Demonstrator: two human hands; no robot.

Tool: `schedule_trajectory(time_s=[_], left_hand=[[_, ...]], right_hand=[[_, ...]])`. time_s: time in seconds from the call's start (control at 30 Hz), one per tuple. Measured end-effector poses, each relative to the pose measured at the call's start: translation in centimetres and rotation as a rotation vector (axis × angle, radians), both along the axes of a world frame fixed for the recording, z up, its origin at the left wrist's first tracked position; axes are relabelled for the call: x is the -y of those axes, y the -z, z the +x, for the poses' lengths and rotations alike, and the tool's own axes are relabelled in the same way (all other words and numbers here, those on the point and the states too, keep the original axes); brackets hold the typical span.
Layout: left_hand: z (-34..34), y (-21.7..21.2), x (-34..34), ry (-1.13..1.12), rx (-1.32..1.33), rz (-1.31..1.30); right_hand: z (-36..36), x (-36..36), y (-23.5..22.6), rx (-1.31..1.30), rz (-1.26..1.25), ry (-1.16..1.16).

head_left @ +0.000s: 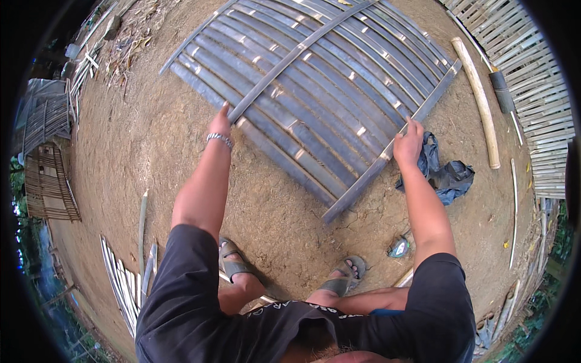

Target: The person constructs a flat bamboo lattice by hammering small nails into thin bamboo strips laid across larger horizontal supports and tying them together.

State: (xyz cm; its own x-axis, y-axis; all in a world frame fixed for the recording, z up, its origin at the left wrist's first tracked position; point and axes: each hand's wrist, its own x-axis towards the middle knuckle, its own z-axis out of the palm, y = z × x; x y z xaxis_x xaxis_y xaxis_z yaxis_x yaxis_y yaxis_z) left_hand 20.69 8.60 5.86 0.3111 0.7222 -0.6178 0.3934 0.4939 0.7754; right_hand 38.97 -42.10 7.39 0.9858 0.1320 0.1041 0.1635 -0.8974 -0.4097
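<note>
A dark bamboo slat panel [339, 121] spreads out in front of me, its long slats crossed by rails with pale patches along them. At its near left edge, beside the end of the middle rail, my left hand [220, 123] grips the panel; the thumb shows, and the other fingers are mostly hidden. My right hand [409, 145] is closed round the right side rail [369, 170], fingers curled over it. The panel's near corner points toward my feet, and its far side runs out at the top of the view.
Right of the panel lie a crumpled dark plastic bag [451, 179], a tape measure [398, 247] and a thick bamboo pole [479, 103]. A slatted bamboo fence [529, 78] stands beyond. Split bamboo strips [124, 284] lie at lower left, near my sandalled feet [236, 261]. A woven structure [51, 181] stands far left.
</note>
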Motion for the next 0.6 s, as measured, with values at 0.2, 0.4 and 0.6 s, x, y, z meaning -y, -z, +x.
schedule_trajectory(time_s=[0.2,0.4,0.6], left_hand=[[2.5,1.2,-0.2,0.216,-0.176,0.267],[4.9,-0.7,4.4,0.86,-0.606,1.082],[11.2,-1.3,1.2,0.944,-0.553,1.167]], right_hand=[[-1.0,-2.0,-0.2,-0.05,-0.057,-0.136],[-2.1,-2.7,0.0,-0.072,-0.266,-0.074],[0.7,-12.2,-0.8,-0.051,-0.272,-0.23]])
